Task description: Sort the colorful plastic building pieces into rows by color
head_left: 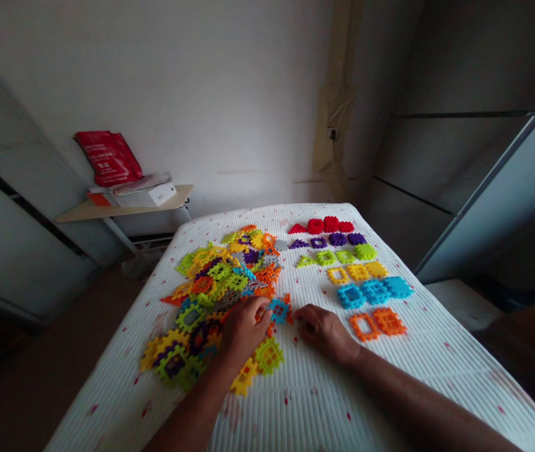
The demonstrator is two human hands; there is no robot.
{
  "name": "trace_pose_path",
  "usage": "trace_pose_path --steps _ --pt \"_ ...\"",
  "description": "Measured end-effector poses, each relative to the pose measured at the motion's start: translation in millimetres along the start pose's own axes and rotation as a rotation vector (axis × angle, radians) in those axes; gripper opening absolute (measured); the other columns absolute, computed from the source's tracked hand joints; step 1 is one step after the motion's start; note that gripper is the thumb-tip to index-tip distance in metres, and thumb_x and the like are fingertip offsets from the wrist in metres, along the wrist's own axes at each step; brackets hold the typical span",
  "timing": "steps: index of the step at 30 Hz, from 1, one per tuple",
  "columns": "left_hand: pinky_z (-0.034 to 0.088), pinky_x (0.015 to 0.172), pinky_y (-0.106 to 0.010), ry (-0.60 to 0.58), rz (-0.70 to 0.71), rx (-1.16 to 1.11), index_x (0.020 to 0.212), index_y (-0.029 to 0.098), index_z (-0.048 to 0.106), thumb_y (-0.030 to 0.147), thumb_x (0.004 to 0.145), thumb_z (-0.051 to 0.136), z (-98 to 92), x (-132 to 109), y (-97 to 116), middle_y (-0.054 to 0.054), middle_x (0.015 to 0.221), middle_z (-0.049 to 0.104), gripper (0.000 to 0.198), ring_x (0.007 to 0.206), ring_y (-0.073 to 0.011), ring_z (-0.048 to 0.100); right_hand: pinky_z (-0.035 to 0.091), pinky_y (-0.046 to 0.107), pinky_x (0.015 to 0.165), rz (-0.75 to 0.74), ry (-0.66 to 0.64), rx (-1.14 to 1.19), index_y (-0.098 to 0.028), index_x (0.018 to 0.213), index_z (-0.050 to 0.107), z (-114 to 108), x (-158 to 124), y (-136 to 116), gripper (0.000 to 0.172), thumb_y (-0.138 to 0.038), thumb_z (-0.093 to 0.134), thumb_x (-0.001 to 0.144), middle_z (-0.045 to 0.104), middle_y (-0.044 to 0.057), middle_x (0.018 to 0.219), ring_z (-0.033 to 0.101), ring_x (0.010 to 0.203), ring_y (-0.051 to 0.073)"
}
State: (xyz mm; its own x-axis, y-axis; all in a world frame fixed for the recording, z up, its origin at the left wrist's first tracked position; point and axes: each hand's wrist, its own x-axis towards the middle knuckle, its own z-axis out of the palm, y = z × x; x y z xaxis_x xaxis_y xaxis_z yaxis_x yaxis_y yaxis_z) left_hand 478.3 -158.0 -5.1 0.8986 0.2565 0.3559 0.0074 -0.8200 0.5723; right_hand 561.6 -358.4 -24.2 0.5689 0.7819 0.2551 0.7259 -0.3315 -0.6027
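My left hand (247,326) reaches over the right edge of a heap of colourful interlocking plastic tiles (220,270). Its fingers are closed at the left edge of a blue square window tile (278,311). An orange pointed tile (289,307) lies against that blue tile's right side. My right hand (324,329) rests just right of it, fingers curled in; whatever they may hold is hidden. Beyond the right hand lie an orange square frame (364,327) and an orange window tile (390,321), side by side.
Right of the heap, tiles lie in rows by colour: red (330,224), purple (338,239), green (326,258), yellow (358,272), blue (375,291). A white ribbed cover (314,402) drapes the table. A side table (79,212) at left holds boxes and a red package (107,157).
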Motion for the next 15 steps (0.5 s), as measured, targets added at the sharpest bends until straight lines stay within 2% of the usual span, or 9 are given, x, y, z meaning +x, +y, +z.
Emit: trace_pose_path --steps 3,7,10,15 --pt "0.047 0.083 -0.036 -0.015 0.025 0.044 0.092 0.023 0.065 0.020 0.074 0.057 0.2 1.2 1.7 -0.004 0.092 0.069 0.019 0.090 -0.0202 0.061 0.045 0.024 0.070 0.006 -0.001 -0.002 -0.017 0.096 0.060 1.4 1.4 1.2 0.025 -0.008 0.049 0.075 0.064 0.006 0.090 0.060 0.078 0.015" --pt "0.036 0.098 -0.045 -0.107 0.164 0.242 0.117 0.027 0.058 0.022 0.071 0.061 1.8 -0.6 4.9 -0.005 0.122 0.061 0.046 0.116 -0.0262 0.049 0.045 0.023 0.068 0.007 0.012 0.001 -0.017 0.094 0.060 0.6 2.1 1.7 0.023 -0.009 0.049 0.075 0.064 0.005 0.087 0.059 0.076 0.015" --pt "0.031 0.099 -0.051 -0.146 0.142 0.382 0.127 0.026 0.049 0.026 0.076 0.057 7.0 -3.9 4.3 -0.008 0.135 0.051 0.052 0.126 -0.0302 0.040 0.046 0.024 0.068 0.012 0.013 0.003 -0.017 0.093 0.060 -0.5 2.1 0.5 0.023 -0.010 0.048 0.075 0.065 0.005 0.087 0.060 0.075 0.015" --pt "0.028 0.099 -0.051 -0.159 0.131 0.434 0.132 0.028 0.042 0.028 0.078 0.052 13.0 -6.4 2.5 -0.008 0.137 0.049 0.055 0.126 -0.0303 0.039 0.048 0.025 0.070 0.051 0.049 0.012 -0.018 0.102 0.059 0.8 2.3 -1.1 0.029 -0.011 0.046 0.076 0.066 0.007 0.093 0.062 0.079 0.016"
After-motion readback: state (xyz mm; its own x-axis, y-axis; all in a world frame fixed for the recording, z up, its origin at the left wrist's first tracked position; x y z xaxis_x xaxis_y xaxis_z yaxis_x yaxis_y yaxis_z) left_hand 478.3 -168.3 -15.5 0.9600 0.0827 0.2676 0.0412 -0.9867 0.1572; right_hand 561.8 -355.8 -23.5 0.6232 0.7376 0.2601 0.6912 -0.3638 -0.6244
